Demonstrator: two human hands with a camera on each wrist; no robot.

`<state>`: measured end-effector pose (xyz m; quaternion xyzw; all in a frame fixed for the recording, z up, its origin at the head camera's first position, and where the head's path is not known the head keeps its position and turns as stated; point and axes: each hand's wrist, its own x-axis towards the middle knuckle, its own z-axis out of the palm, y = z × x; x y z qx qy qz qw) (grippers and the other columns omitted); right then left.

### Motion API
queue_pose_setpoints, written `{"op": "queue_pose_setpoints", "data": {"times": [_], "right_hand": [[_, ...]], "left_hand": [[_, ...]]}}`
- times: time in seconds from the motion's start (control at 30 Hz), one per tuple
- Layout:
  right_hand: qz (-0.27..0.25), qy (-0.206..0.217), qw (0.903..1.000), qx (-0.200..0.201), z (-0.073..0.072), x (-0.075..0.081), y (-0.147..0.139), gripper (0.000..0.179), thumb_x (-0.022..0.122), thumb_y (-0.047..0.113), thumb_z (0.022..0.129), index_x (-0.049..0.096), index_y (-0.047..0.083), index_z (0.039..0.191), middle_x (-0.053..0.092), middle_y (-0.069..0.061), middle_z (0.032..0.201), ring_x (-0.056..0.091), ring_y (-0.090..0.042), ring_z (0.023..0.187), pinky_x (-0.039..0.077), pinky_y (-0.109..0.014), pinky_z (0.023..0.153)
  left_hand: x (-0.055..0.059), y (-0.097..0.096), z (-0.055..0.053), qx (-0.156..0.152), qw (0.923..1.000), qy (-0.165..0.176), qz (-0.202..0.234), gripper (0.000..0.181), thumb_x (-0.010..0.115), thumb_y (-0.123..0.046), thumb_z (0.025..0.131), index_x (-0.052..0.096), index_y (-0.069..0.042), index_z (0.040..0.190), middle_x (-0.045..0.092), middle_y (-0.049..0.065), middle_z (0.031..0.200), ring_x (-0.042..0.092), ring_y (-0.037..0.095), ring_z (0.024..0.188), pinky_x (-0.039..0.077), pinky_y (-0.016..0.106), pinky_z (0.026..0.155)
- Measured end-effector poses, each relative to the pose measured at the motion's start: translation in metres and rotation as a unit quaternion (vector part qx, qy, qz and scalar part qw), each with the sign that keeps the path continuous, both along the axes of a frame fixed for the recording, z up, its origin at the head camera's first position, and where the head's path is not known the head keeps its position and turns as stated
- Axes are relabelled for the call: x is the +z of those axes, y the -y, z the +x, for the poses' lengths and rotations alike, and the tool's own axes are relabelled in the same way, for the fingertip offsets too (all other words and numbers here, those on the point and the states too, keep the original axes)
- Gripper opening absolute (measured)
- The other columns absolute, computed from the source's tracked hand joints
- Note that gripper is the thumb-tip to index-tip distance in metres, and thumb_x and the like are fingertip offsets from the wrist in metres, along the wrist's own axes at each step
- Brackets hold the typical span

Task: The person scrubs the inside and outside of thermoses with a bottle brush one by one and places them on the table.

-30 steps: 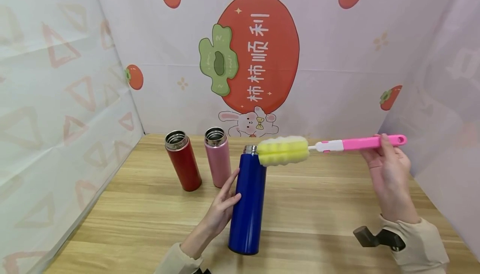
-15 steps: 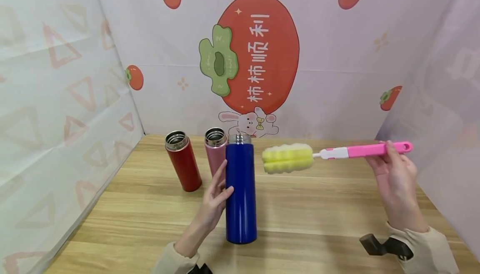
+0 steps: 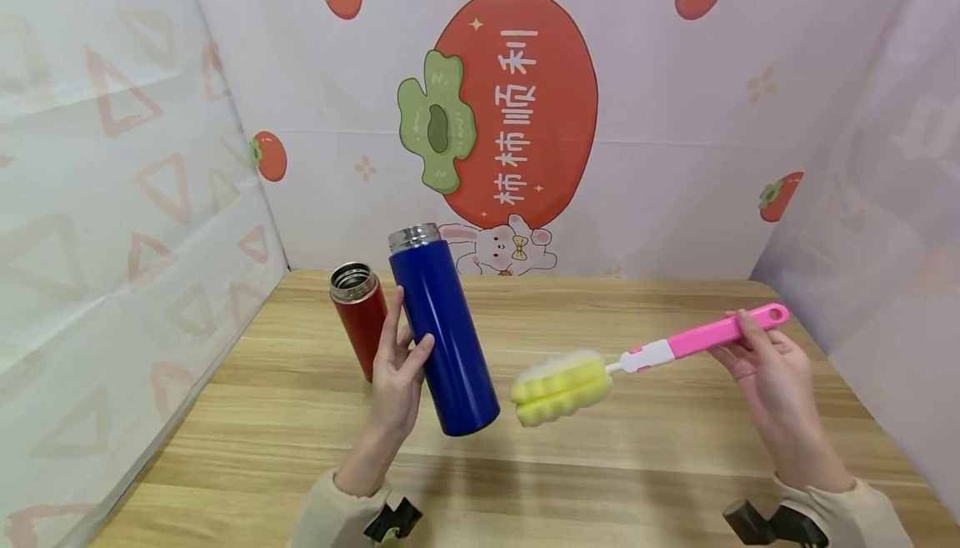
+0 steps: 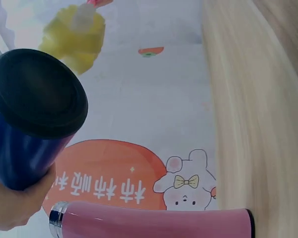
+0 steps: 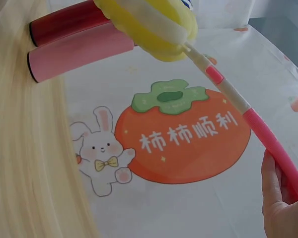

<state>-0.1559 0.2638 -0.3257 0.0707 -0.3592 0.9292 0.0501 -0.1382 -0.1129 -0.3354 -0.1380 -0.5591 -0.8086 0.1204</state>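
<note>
My left hand (image 3: 393, 385) grips a blue metal thermos bottle (image 3: 444, 331), raised above the table and tilted, its bare steel mouth leaning up to the left. Its black base (image 4: 38, 94) faces the left wrist camera. In my right hand (image 3: 780, 381) is the pink handle of a bottle brush (image 3: 562, 387). The brush's yellow and white sponge head points left, apart from the blue bottle. Behind my left hand stands a lidless red bottle (image 3: 360, 319). A pink bottle (image 5: 79, 57) stands beside it, hidden in the head view by the blue one.
Beneath both hands lies a wood-grain table (image 3: 600, 481). A white cloth backdrop (image 3: 660, 181) printed with persimmons and a rabbit hangs at the far edge. Cloth sides (image 3: 97, 223) border the table on the left and right.
The blue bottle has moved up and left and now tilts the other way, its base off to the right. The brush has swung away from its mouth and dropped lower, head angled down.
</note>
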Motion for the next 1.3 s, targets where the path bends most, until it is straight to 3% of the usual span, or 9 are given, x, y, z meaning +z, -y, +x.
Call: {"op": "queue_pose_setpoints", "data": {"times": [0.23,0.5,0.77,1.07,1.3], "right_hand": [[0.031,-0.005,0.9994,0.015,0.002,-0.003,0.01,0.019,0.043,0.001,0.09,0.061,-0.005,0.089,0.063,-0.014,0.082,0.064,-0.02,0.079,0.05,-0.032,0.072],[0.036,0.016,0.999,-0.021,0.0,-0.011,0.021,0.016,0.048,0.002,0.089,0.062,-0.003,0.086,0.065,-0.012,0.08,0.064,-0.019,0.073,0.05,-0.031,0.07],[0.083,0.026,0.9958,-0.03,-0.006,-0.04,0.033,0.015,0.054,0.012,0.086,0.063,0.002,0.091,0.064,-0.008,0.084,0.064,-0.016,0.078,0.049,-0.029,0.075],[0.083,0.08,0.9934,-0.001,0.006,-0.026,0.06,0.014,0.052,0.01,0.088,0.064,0.004,0.084,0.063,-0.006,0.08,0.063,-0.014,0.074,0.05,-0.028,0.073],[0.063,0.061,0.9961,0.007,0.01,-0.027,0.059,0.02,0.047,0.006,0.09,0.065,0.002,0.084,0.062,-0.009,0.08,0.063,-0.016,0.076,0.049,-0.028,0.073]], "left_hand": [[0.005,-0.005,0.001,0.046,0.9987,0.005,0.023,0.064,0.044,-0.001,0.089,0.018,-0.027,0.142,0.034,0.018,0.133,0.048,0.019,0.111,0.043,0.032,0.087],[0.01,-0.009,0.005,0.042,0.9979,0.005,0.048,0.064,0.039,0.0,0.091,0.014,-0.029,0.142,0.029,0.015,0.138,0.042,0.022,0.117,0.041,0.033,0.091],[0.012,-0.012,0.004,0.047,0.9971,0.004,0.06,0.064,0.041,-0.003,0.092,0.013,-0.03,0.142,0.027,0.015,0.138,0.04,0.024,0.119,0.039,0.035,0.092],[0.011,-0.017,0.002,0.053,0.996,-0.019,0.07,0.068,0.047,-0.001,0.089,0.014,-0.03,0.142,0.029,0.016,0.136,0.045,0.024,0.114,0.041,0.032,0.09],[0.006,-0.015,0.0,0.07,0.995,-0.045,0.056,0.067,0.048,0.0,0.088,0.017,-0.027,0.142,0.033,0.016,0.132,0.047,0.024,0.111,0.043,0.031,0.088]]}}
